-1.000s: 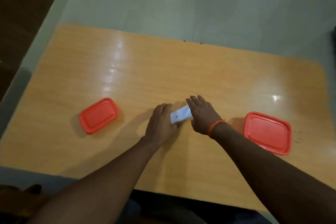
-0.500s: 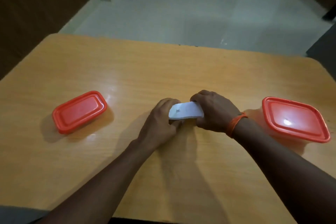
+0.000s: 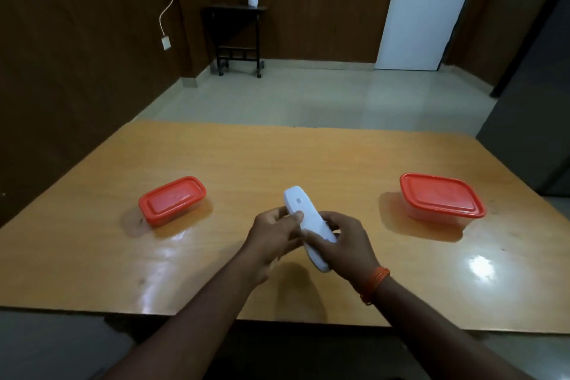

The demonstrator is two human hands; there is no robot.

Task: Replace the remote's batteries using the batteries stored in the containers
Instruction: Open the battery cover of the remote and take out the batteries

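Observation:
A white remote is held above the middle of the wooden table, back side up, with a small code label near its far end. My left hand grips its left side, thumb laid on the back. My right hand wraps its near end from the right. A small clear container with a red lid stands closed to the left. A larger red-lidded container stands closed to the right. No batteries are visible.
The table's near edge runs just below my forearms. Beyond the far edge lies a pale tiled floor with a small black side table against a dark wall and a white door at the back right.
Both hands lifted the remote off the table and turned it lengthwise, pointing away from me. The camera tilted up, bringing the room into view.

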